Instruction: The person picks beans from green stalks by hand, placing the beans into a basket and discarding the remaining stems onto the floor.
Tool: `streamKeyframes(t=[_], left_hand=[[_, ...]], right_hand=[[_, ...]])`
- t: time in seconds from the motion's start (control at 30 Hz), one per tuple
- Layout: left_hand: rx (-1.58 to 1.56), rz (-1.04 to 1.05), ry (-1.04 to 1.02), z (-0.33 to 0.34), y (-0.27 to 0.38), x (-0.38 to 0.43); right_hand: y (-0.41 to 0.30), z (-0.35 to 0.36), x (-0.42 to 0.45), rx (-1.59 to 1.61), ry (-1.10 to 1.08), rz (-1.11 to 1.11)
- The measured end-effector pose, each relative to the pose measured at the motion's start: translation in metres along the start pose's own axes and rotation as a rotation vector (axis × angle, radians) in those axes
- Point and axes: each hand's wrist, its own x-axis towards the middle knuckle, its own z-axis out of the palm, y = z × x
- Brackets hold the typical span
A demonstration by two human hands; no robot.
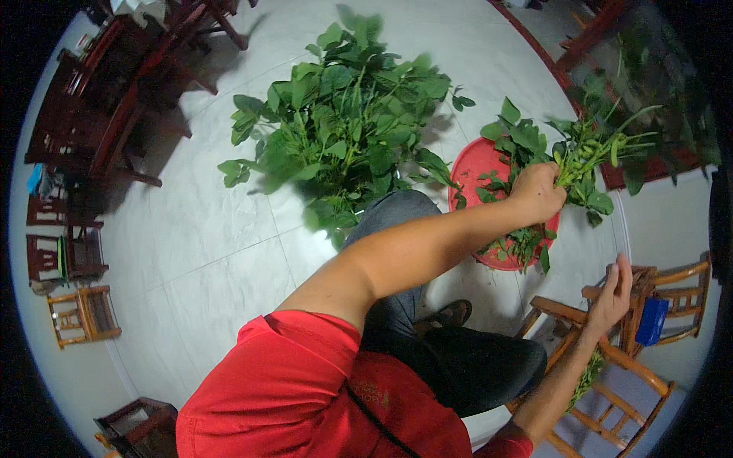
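My left hand (538, 192) is closed around the stems of a bunch of leafy green plants with pods (590, 151), which look like soybean plants. Below it, a round red plastic tray (472, 166) on the floor holds loose leaves and stem pieces. At the lower right, my right hand (613, 292) is raised with its fingers extended and holds nothing. A large heap of leafy plants (355, 120) lies beyond my knee. Partly hidden by my right forearm, green pods or sprigs (590, 375) sit beside a wooden chair.
A wooden chair (635, 360) stands at my right, near a blue box (651, 322). Dark wooden furniture (123, 114) lines the far left, with a small wooden chair (89, 318) below it. At the upper right is a red-framed glass door or panel (624, 177). My sandaled foot (455, 314) rests near the tray.
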Motion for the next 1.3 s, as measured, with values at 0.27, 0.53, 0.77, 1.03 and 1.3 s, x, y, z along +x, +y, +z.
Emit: streamKeyframes(t=[0.27,0.53,0.77,1.03,1.3], left_hand=[[-0.033,-0.082,-0.031,-0.007,0.005,0.011],[-0.111,-0.138,-0.21,-0.011,-0.004,0.014],[-0.254,-0.052,-0.267,0.009,0.005,-0.007],[-0.061,0.019,-0.446,-0.01,0.035,-0.018],[-0.05,-0.261,-0.449,-0.009,0.038,-0.017]], right_hand=[[-0.084,0.07,0.022,0.247,0.126,-0.202],[-0.054,0.062,0.034,0.333,0.284,-0.207],[-0.035,0.048,0.029,0.305,0.208,-0.113],[-0.011,0.05,0.034,0.745,-0.087,0.302],[0.007,0.053,0.034,0.507,-0.106,0.257]])
